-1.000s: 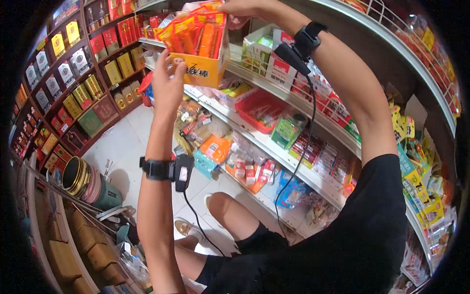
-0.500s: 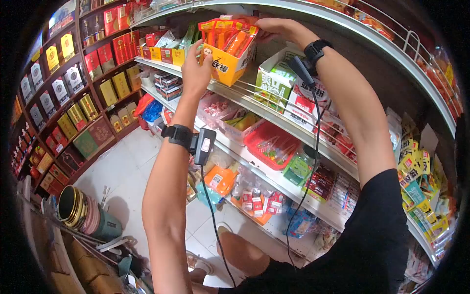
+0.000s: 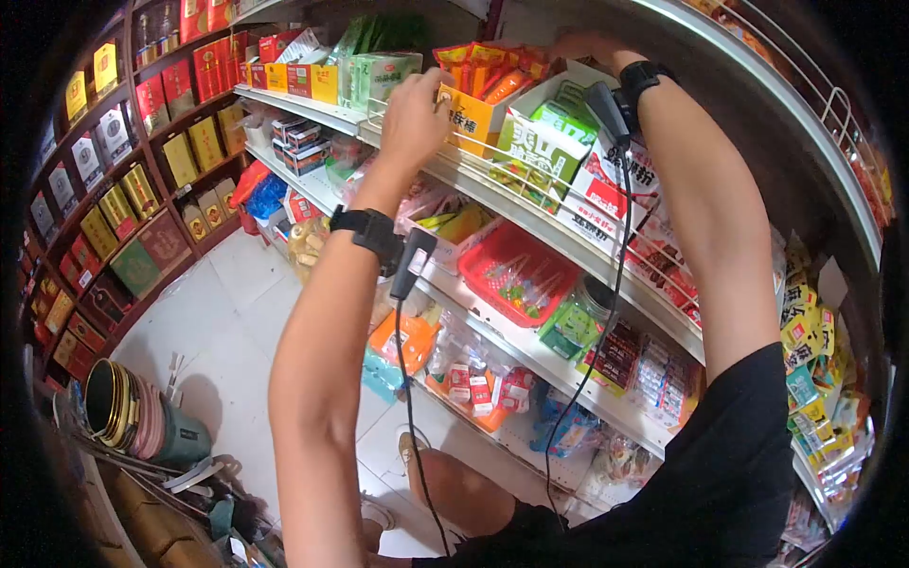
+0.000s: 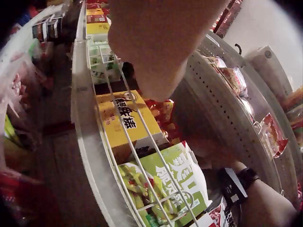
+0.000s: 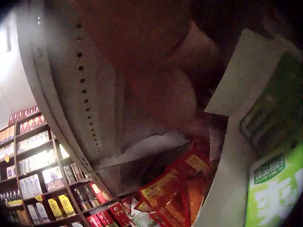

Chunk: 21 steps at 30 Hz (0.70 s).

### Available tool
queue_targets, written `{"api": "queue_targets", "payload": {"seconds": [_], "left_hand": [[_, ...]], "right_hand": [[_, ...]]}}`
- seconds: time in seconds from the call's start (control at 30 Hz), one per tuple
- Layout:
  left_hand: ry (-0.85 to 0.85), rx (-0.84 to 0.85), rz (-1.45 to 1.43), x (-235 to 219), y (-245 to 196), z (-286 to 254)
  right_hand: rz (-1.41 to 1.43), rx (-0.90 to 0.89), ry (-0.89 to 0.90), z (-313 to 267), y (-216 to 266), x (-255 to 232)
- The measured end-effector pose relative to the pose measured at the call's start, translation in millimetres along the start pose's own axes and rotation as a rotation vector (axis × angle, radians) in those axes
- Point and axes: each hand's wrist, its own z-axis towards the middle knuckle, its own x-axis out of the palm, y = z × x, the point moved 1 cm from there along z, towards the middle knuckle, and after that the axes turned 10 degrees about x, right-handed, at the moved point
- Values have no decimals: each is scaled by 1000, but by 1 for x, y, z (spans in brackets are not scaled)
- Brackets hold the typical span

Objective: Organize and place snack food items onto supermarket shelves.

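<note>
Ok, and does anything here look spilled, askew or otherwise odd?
Nothing looks spilled or plainly damaged. Two spots look untidy: the yellow packets at the right are jumbled at mixed angles, and low down the small red-and-white packs lie askew. The yellow box beside the left hand stands upright.

A yellow-orange, open-topped cardboard box (image 3: 476, 119) with dark Chinese lettering stands upright on the white metal shelf (image 4: 89, 144), behind its wire rail (image 4: 128, 135) and just beside a green-and-white carton (image 3: 542, 154). Shiny red-and-orange plastic snack packets (image 3: 492, 72) fill it, their tops sticking up above its rim.
</note>
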Motion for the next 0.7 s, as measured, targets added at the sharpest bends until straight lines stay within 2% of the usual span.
{"api": "queue_targets", "payload": {"seconds": [0.03,0.07,0.13,0.17,0.2,0.27,0.4,0.47,0.7], "left_hand": [[54,89,72,0,0,1],[57,86,70,4,-2,0],[215,164,156,16,-4,1],[272,143,151,23,-3,4],[263,141,152,26,-1,8],[374,90,161,25,-5,15],[402,66,98,-1,-31,21],[429,-79,44,-6,-44,17],[379,42,-129,-5,-30,13]], "right_hand": [[166,12,-70,-2,-7,4],[332,21,-141,-2,-12,7],[277,-33,-181,-2,-15,7],[219,-86,-226,-3,-15,3],[174,-78,-219,-2,-13,-2],[96,-19,-173,-10,-2,-11],[-7,52,-129,-22,16,-24],[-48,78,-110,-27,22,-25],[-117,127,-80,-40,38,-30]]}}
